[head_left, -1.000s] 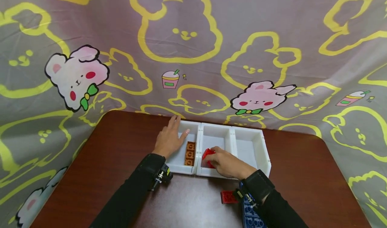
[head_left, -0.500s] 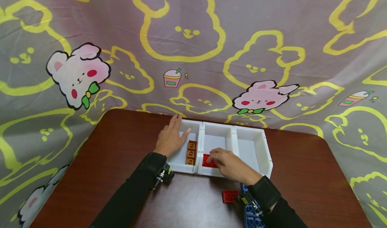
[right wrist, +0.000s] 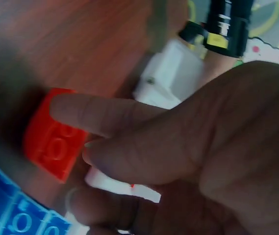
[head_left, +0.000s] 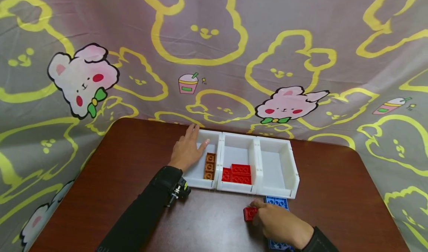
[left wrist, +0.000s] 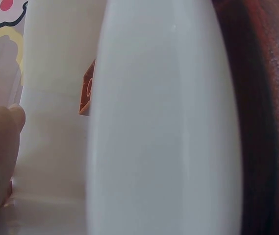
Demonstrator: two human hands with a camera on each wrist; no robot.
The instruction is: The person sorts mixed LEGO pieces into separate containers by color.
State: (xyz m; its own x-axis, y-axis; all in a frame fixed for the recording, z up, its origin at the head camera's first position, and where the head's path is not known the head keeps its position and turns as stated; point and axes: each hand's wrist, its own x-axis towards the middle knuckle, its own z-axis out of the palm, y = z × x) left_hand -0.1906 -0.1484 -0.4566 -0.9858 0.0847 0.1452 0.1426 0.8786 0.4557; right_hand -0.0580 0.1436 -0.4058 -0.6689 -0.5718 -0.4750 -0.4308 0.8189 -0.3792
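Observation:
My left hand (head_left: 186, 150) rests on the left side of a white tray (head_left: 256, 165) with three compartments, fingers reaching toward its far edge. In the left compartment lie brown toy bricks (head_left: 209, 166). Red bricks (head_left: 240, 173) lie at the near end of the middle one. On the table in front of the tray, my right hand (head_left: 281, 222) has its fingertips on a single red brick (head_left: 249, 214) and appears to pinch it. The right wrist view shows a finger across that brick (right wrist: 56, 147), with another fingertip at its side; blur hides the exact contact.
Blue bricks (head_left: 276, 202) stand in a line on the table, partly hidden under my right hand. The tray's right compartment (head_left: 272, 163) shows a bare floor. A patterned cloth (head_left: 214, 59) hangs behind the brown table (head_left: 140, 144).
My right hand has let go of a red brick in the middle compartment and moved back toward me to the red brick on the table. My left hand stays on the tray.

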